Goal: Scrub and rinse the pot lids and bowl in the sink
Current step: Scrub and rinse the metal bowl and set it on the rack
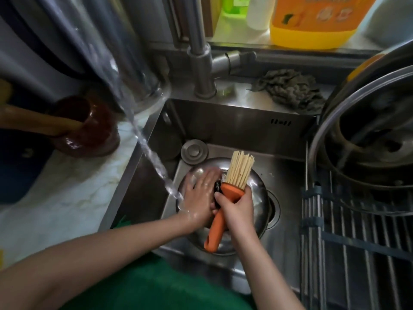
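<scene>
Pot lid: a round steel lid lies on the floor of the sink, near the front, with its black knob showing between the two hands.
Left hand: the left hand lies flat on the lid's left side, fingers straight and close together, palm down, holding nothing.
Right hand: the right hand has its fingers curled tight round the neck of the brush.
Brush: orange handle pointing back toward the person, pale stiff bristles pointing away, raised over the lid's middle.
Water: a stream slants down from the upper left and lands at the left wrist and the lid's edge.
Sink back corner: a round metal plug sits just behind the lid.
Behind the sink: a steel tap and a crumpled dark cloth.
Right side: a drying rack, with a glass lid leaning above it.
Window sill: a large orange bottle.
Left counter: a brown jar.
</scene>
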